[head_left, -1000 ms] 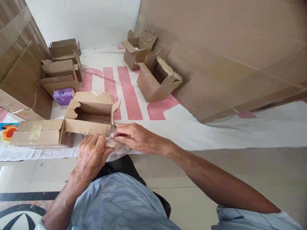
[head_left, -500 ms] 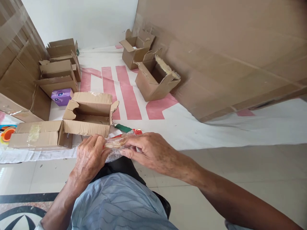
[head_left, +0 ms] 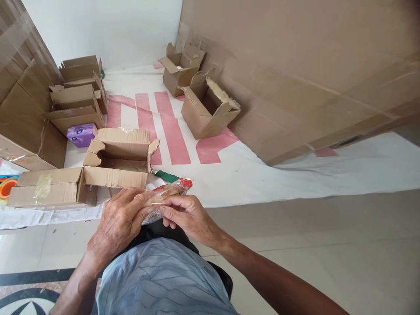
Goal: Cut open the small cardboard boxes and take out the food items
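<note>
Both hands meet at the table's front edge, over a plastic packet (head_left: 173,188) that is clear in part, with red areas and small print. My left hand (head_left: 121,218) grips its left end, fingers bent over the top. The fingers of my right hand (head_left: 185,214) pinch the packet's near edge, close to the left fingertips. What is inside the packet I cannot make out. Just behind it lies a green-handled tool (head_left: 166,176), its far part hidden. An open cardboard box (head_left: 116,177) stands beyond my left hand, its flaps up.
A closed, taped box (head_left: 46,188) lies at the left, beside tape rolls (head_left: 8,187). Behind are a purple pack (head_left: 82,134) and open boxes (head_left: 74,113). Further open boxes (head_left: 200,120) stand mid-table. Large cardboard sheets (head_left: 295,78) lean at the right.
My right hand has moved left along the packet, closer to my left hand. More of the packet's red right end shows. The view has shifted slightly.
</note>
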### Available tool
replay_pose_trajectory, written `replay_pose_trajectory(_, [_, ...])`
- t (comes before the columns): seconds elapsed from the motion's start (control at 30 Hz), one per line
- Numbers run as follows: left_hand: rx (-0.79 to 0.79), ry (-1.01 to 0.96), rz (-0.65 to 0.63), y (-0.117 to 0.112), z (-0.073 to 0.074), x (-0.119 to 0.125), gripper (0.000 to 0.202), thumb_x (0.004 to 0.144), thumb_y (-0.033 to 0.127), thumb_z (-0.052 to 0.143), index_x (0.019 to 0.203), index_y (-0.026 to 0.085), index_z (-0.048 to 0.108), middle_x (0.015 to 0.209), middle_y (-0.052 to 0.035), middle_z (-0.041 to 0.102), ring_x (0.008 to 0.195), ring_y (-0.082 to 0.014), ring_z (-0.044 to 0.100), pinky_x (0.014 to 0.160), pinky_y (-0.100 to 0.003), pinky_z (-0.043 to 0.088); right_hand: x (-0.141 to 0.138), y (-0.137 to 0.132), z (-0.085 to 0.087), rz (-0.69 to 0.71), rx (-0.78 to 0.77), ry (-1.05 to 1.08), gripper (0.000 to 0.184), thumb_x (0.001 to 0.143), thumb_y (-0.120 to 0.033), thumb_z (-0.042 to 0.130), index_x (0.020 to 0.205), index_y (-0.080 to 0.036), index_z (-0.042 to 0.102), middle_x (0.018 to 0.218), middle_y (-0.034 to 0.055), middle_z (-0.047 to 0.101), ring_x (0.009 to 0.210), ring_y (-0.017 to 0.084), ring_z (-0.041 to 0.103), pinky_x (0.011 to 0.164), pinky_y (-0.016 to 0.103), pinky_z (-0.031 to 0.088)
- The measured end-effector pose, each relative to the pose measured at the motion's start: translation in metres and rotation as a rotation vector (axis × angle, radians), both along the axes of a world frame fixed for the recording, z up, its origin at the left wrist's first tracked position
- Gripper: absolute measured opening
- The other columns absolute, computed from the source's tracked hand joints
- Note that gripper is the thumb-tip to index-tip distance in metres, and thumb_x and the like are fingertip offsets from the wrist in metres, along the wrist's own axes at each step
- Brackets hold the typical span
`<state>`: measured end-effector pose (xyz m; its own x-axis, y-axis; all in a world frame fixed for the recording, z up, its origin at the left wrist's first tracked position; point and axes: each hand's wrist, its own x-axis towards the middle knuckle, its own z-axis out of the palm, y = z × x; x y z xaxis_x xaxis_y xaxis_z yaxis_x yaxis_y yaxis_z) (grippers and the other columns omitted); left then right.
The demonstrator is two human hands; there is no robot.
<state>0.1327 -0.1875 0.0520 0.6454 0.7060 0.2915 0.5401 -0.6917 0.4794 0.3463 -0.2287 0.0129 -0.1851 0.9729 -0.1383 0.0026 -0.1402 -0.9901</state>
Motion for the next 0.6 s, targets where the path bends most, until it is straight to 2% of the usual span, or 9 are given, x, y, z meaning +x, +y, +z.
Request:
replay_pose_trajectory(0.1, [0.021,0.080,-0.025,0.002,-0.003,0.001,0.034,0.109,0.020,0.055,0.141,0.027,0.065,0.121,-0.0093,0.074,0.104,-0.0251,0.073,0.086,-0.041,0.064,-0.002,-0.001,-0.003,-0.006,-0.002,0.024,0.049,0.092,-0.064,0.072,0.071,-0.020,0.070,0.058,0.0025,0.070,0.046,0.012,0.056,0.046,0.026,0.048])
replay_pose_trajectory(0.23, [0.017,0.173,-0.035,0.004,-0.007,0.000,0.040,0.108,0.018,0.056,0.146,0.027,0.062,0.124,-0.0108,0.072,0.105,-0.0259,0.072,0.085,-0.042,0.064,-0.004,-0.003,-0.006,-0.034,-0.016,0.025,0.044,0.092,-0.059,0.073,0.072,-0.020,0.071,0.061,0.0025,0.071,0.049,0.013,0.059,0.050,0.027,0.051])
replay_pose_trajectory(0.43, [0.014,0.294,-0.034,0.004,-0.006,0.002,0.041,0.109,0.025,0.056,0.150,0.025,0.058,0.132,-0.0130,0.070,0.107,-0.0288,0.071,0.084,-0.046,0.065,-0.007,-0.005,-0.011,-0.058,-0.023,0.026,0.036,0.092,-0.050,0.072,0.072,-0.020,0.069,0.062,0.0028,0.073,0.051,0.013,0.061,0.053,0.027,0.052])
replay_pose_trajectory(0.6, [-0.009,0.378,-0.013,0.004,-0.005,0.010,0.040,0.109,0.028,0.057,0.149,0.024,0.058,0.131,-0.0123,0.071,0.112,-0.0296,0.069,0.092,-0.048,0.063,-0.008,-0.002,-0.019,-0.064,-0.020,0.018,0.039,0.092,-0.053,0.072,0.071,-0.020,0.069,0.063,0.0028,0.073,0.050,0.013,0.061,0.051,0.026,0.052])
